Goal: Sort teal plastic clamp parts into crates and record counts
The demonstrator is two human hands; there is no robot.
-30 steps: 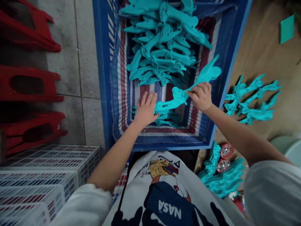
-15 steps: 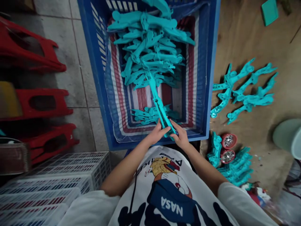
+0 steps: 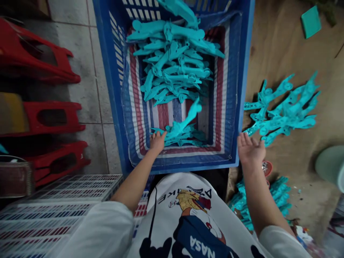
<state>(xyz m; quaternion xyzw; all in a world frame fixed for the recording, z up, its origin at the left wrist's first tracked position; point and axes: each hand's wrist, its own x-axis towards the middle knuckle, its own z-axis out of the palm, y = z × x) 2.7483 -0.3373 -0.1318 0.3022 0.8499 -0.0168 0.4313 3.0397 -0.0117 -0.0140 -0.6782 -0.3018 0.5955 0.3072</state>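
Floor: grey square tiles with darker joints, at 9 o'clock from the crate.
Board: brown wooden surface [image 3: 276, 46], spanning 1 to 5 o'clock.
Crate: blue plastic, slatted walls [image 3: 245, 71], lined with red, white and blue striped sheeting [image 3: 219, 111].
Main heap: jointed teal plastic pieces [image 3: 174, 64], overlapping, at 12 o'clock inside the crate.
Small stack: similar teal pieces [image 3: 199, 135], lying flat at 6 o'clock inside.
Angled piece: slender teal plastic part [image 3: 188, 118], over the small stack, upper end towards 1 o'clock, lower end beside the left hand.
Left hand: bare [image 3: 157, 142], at 7 o'clock inside, fingers bent at the angled piece; blur leaves grasp or mere touch uncertain.
Right hand: bare [image 3: 252, 150], outside the crate at 4 o'clock, palm up, fingers extended and gripping nothing, near the loose group.
Loose group: branching teal plastic pieces [image 3: 288, 114], on the board at 3 o'clock.
Dish: round, red, holding small metallic bits [image 3: 266, 167], partly hidden by the right arm, 4 o'clock.
Stools: red plastic, openings in the tops [image 3: 67, 127], 9 o'clock.
Baskets: white plastic lattice [image 3: 77, 188], 8 o'clock.
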